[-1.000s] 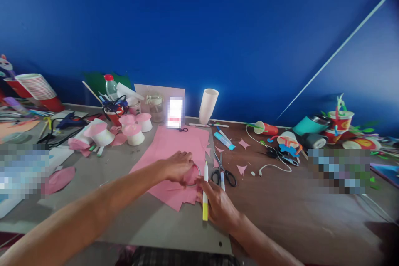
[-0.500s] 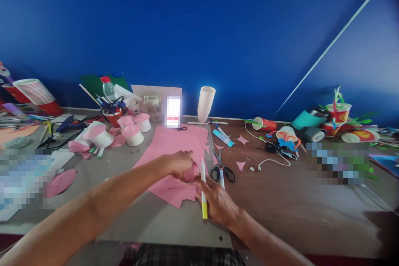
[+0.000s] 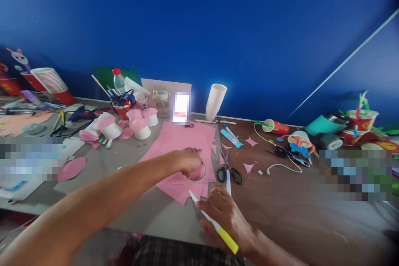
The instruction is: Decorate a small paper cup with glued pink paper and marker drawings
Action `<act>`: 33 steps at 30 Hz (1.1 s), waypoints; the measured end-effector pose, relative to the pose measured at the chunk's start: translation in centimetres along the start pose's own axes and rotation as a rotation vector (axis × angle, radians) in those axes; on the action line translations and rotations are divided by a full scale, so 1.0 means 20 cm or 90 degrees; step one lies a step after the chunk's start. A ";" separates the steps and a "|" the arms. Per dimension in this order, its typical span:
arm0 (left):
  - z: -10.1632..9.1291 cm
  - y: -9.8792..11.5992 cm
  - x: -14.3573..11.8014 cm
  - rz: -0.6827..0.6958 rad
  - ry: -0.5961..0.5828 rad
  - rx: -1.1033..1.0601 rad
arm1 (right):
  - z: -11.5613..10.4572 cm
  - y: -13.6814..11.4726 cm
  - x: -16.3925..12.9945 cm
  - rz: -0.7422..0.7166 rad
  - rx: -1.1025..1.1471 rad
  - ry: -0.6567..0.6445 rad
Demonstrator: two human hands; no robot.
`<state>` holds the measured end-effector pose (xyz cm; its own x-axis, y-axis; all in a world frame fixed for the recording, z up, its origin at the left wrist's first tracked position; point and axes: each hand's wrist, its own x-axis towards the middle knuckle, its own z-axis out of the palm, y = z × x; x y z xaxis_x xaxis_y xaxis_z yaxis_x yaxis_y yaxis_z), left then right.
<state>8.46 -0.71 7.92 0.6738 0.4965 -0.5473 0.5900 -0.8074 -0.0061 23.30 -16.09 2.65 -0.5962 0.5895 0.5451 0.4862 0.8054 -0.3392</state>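
Observation:
My left hand (image 3: 188, 161) presses down on a clear round ring-shaped object (image 3: 201, 172) that lies on a stack of pink paper sheets (image 3: 184, 143). My right hand (image 3: 226, 216) holds a white and yellow marker (image 3: 214, 223), its white tip pointing up-left toward the near edge of the pink paper. The right hand sits nearer to me than the left, just off the paper's corner. Black-handled scissors (image 3: 230, 169) and a blue-and-white pen (image 3: 228, 176) lie just right of the paper.
Pink-topped white cups (image 3: 141, 128) stand behind the paper. At the back are a jar (image 3: 163, 103), a white paper cup stack (image 3: 215, 101) and a lit phone (image 3: 182, 108). A white cable (image 3: 278, 165), pink paper scraps (image 3: 249, 168) and decorated red cups (image 3: 361, 119) lie right; a glue gun (image 3: 78, 114) lies left.
My right hand pulled back toward me from beside the ring and tilted the marker, which stood upright before. My left hand stayed on the ring. The view shifted a little.

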 end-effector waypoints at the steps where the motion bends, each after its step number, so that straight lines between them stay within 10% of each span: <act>1: 0.00 0.00 0.00 -0.002 0.006 0.000 | 0.03 0.00 0.02 -0.001 -0.025 -0.006; 18: 0.03 0.01 0.01 0.005 0.060 -0.008 | 0.18 0.07 0.12 0.019 -0.181 -0.047; 33: -0.01 0.03 -0.01 0.001 0.036 0.015 | -0.05 -0.01 0.05 0.019 -0.091 -0.020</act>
<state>8.78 -1.19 8.24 0.6993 0.5113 -0.4996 0.5781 -0.8156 -0.0255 23.24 -15.66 3.95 -0.5985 0.6166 0.5114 0.5889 0.7715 -0.2409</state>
